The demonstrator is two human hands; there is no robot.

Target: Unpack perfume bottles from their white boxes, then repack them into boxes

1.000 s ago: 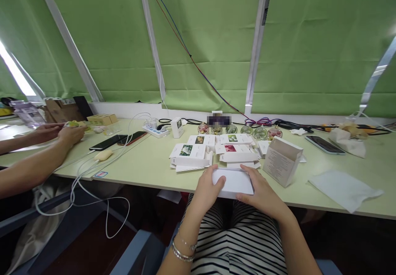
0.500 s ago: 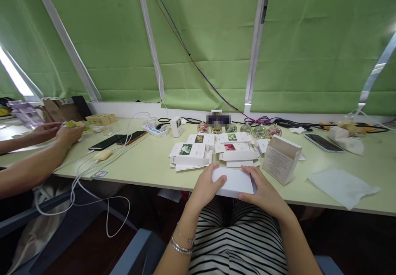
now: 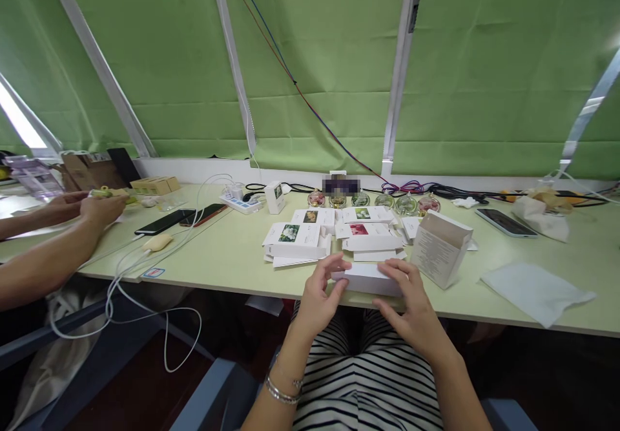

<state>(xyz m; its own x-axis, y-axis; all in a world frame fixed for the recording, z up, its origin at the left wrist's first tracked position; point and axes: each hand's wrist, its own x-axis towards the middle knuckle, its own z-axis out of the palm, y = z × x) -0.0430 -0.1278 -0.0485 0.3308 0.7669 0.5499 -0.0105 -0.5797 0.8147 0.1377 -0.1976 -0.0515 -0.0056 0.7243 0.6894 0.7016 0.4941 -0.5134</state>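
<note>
A plain white box [image 3: 369, 280] lies at the table's front edge between my two hands, a narrow side facing me. My left hand [image 3: 323, 292] is closed about its left end, fingers over the top and thumb at the front. At the right end, the fingers of my right hand [image 3: 411, 302] lie over the box, while its thumb stands apart below. Just beyond are several flattened white cartons with flower pictures, among them a white-flower carton [image 3: 293, 234] and a red-flower carton [image 3: 361, 231]. An upright white box [image 3: 442, 250] with an open top stands right of my hands.
Several round glass bottles [image 3: 405, 205] line the back, near dark cables [image 3: 455, 192]. A small upright carton [image 3: 274, 198] and a power strip [image 3: 239, 203] are left of them. A tissue [image 3: 537, 292] and a phone [image 3: 506, 222] lie right. Another person's hands [image 3: 99, 208] work far left.
The white box has turned from its broad face to a narrow side and sits slightly farther forward. My right thumb has come away from it.
</note>
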